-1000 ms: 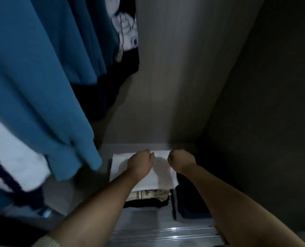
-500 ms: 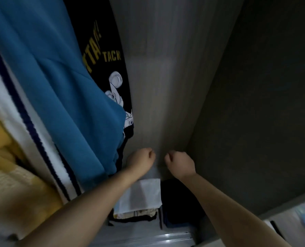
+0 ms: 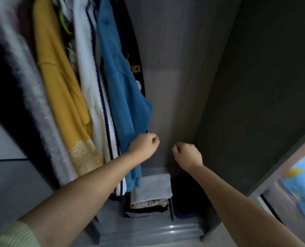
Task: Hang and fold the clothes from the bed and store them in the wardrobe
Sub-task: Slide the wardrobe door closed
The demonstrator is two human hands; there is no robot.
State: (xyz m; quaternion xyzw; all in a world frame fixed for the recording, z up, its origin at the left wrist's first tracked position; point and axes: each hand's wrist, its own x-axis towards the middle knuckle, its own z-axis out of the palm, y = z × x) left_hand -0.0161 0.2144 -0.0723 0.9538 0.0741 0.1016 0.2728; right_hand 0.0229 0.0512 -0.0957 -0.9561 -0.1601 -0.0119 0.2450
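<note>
The hanging garments (image 3: pixel 62 82) at the far left smear into blur, their tops cut off by the frame. The black shirt (image 3: pixel 133 68) (yellow lettering partly readable) hides mostly behind the blue top (image 3: pixel 123 97).

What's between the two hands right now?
Nothing held: in the head view, only the bare grey wardrobe back panel shows between the left hand and right hand.

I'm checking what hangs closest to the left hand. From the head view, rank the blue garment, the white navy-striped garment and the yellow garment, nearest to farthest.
From the left hand:
1. Blue garment, directly beside the hand.
2. White navy-striped garment, next to the left.
3. Yellow garment, farther left on the rail.
</note>
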